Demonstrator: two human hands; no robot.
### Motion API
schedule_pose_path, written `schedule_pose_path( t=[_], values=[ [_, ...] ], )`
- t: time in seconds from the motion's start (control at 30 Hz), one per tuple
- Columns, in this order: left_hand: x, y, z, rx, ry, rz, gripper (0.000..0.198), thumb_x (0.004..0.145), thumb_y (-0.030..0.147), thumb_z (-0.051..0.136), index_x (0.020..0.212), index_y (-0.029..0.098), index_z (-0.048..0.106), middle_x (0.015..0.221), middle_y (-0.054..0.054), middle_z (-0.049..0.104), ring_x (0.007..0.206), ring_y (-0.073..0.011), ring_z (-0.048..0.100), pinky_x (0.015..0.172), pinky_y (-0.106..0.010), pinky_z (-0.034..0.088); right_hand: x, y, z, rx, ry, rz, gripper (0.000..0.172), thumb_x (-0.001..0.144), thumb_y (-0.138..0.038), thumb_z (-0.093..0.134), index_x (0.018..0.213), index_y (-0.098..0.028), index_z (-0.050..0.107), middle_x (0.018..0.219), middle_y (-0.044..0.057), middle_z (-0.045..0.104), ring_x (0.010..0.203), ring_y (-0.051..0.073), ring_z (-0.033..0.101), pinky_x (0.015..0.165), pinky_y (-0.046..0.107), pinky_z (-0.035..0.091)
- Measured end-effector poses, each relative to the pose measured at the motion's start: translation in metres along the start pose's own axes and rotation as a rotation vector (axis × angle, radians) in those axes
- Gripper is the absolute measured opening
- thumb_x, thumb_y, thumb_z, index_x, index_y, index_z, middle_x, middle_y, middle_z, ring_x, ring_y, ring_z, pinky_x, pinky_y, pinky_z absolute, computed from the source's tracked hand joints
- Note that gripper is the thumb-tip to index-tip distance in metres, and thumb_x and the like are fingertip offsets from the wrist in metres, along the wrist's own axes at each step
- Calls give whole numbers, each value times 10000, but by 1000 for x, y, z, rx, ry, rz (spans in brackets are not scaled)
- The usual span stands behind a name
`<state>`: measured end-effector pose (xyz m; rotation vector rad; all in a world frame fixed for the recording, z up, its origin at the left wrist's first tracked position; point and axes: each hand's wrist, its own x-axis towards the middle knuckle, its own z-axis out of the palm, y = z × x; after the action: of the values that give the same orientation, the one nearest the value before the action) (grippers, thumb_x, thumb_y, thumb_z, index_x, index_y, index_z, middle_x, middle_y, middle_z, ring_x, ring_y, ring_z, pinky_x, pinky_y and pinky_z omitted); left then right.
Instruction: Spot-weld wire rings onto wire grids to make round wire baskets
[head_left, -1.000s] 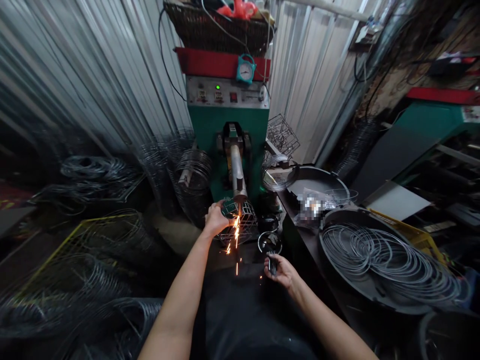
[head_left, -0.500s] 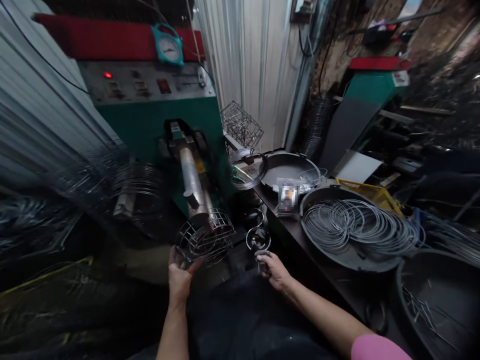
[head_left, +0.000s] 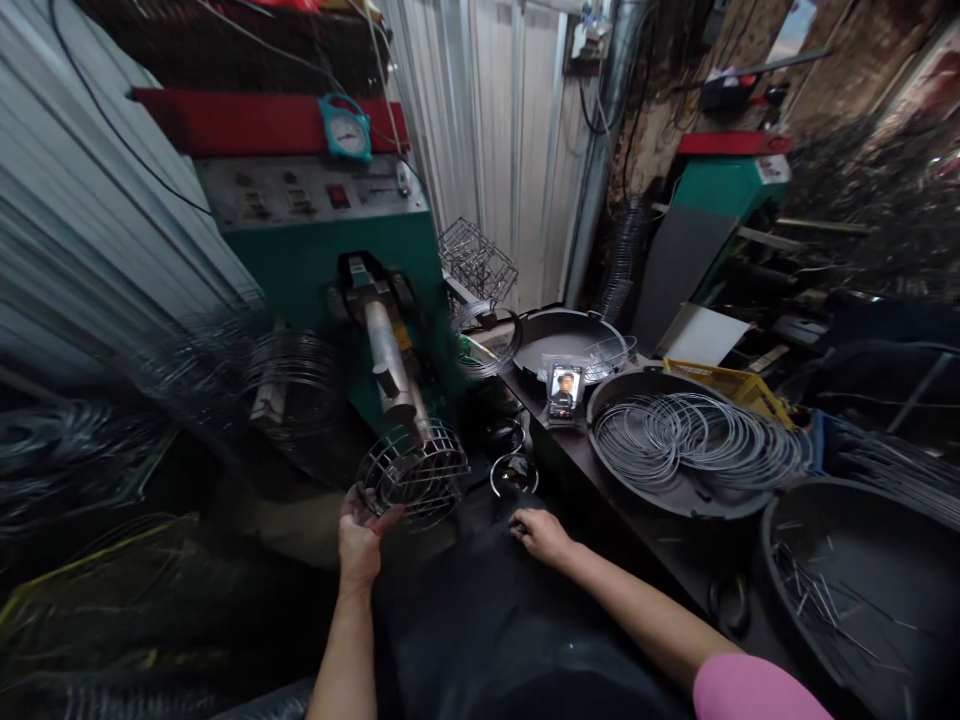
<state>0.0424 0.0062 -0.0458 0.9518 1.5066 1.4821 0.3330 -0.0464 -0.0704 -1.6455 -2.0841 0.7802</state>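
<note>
A round wire basket [head_left: 414, 474] sits at the lower end of the metal arm [head_left: 390, 365] of a green machine [head_left: 262, 260]. My left hand [head_left: 362, 535] grips the basket's lower left rim, thumb on the near side and fingers partly behind the wires. To the right, my right hand [head_left: 541, 535] is closed in front of my dark apron; something small and dark shows at its fingertips, too small to name. Just beyond that hand is a round metal-rimmed cup [head_left: 514, 475].
Wire rings fill a black tray [head_left: 607, 470] on the right bench. Another black tray [head_left: 772, 560] holds short rods. A phone [head_left: 564, 388] stands near the bench edge. Coiled wire [head_left: 289, 370] hangs left of the machine. A yellow crate [head_left: 731, 385] lies behind the trays.
The view has tilted up slightly. My left hand has closed in on the basket's rim. My right hand has drawn slightly away from the cup. The machine's red light no longer shows.
</note>
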Motion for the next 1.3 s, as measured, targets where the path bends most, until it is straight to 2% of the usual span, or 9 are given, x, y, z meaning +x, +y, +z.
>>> schedule_pose_path(
  t=[0.13,0.23,0.4,0.5,0.67,0.8,0.9,1.07,1.3],
  values=[
    [-26,9,-12,45,-79,10,845,487,296,775,1245,245,404,1203,-84,514,1083,-252,550,903,-374,476,-2,-32,-26,41,7,-157,170,767,-172,581,901,-219,676,897,57,702,839,187,645,719,261,451],
    [-44,18,-11,235,-122,129,860,504,360,778,1264,226,398,1208,-95,497,1104,-271,530,942,-416,443,2,-65,-49,44,-12,-280,174,754,-192,607,904,-243,682,883,30,706,825,173,646,715,244,437],
    [-65,53,16,853,-88,372,888,483,366,767,1275,194,406,1209,-125,479,1189,-324,425,1017,-465,333,32,-112,-69,-101,-141,-235,266,642,-186,691,903,-220,656,755,15,682,716,189,625,581,229,379],
    [-73,73,32,1018,-117,440,846,523,368,733,1280,203,392,1230,-134,477,1190,-320,414,1012,-465,310,48,-125,-64,-142,-106,-173,252,646,-172,671,892,-201,623,763,22,668,713,185,608,559,222,350],
    [-72,81,36,1026,-167,454,854,512,328,712,1289,197,381,1254,-125,477,1191,-299,411,1012,-420,299,51,-125,-42,-90,55,-174,197,730,-149,577,916,-214,596,786,15,665,721,166,611,617,231,388],
    [-64,77,31,977,-169,428,841,513,335,708,1283,198,398,1259,-109,481,1194,-291,406,1014,-409,304,50,-115,-39,91,-21,-367,234,739,-80,528,909,-208,627,869,21,676,828,156,622,733,249,444],
    [-58,76,28,953,-185,420,851,498,346,719,1276,189,412,1254,-105,484,1188,-283,412,1006,-398,319,53,-109,-47,148,-106,-496,228,785,-124,514,961,-184,647,926,54,669,873,165,619,780,279,461],
    [-48,77,29,928,-217,408,874,474,337,736,1277,191,421,1231,-98,502,1170,-282,430,998,-400,330,61,-106,-57,89,-178,-566,285,748,-152,608,1030,-184,641,976,70,651,888,176,617,779,284,475],
    [-37,78,30,896,-233,414,854,477,297,724,1267,189,419,1231,-94,504,1174,-278,434,1003,-405,332,75,-98,-48,46,-124,-661,178,787,-134,587,942,-182,659,889,60,671,819,152,640,731,243,490]
  ],
)
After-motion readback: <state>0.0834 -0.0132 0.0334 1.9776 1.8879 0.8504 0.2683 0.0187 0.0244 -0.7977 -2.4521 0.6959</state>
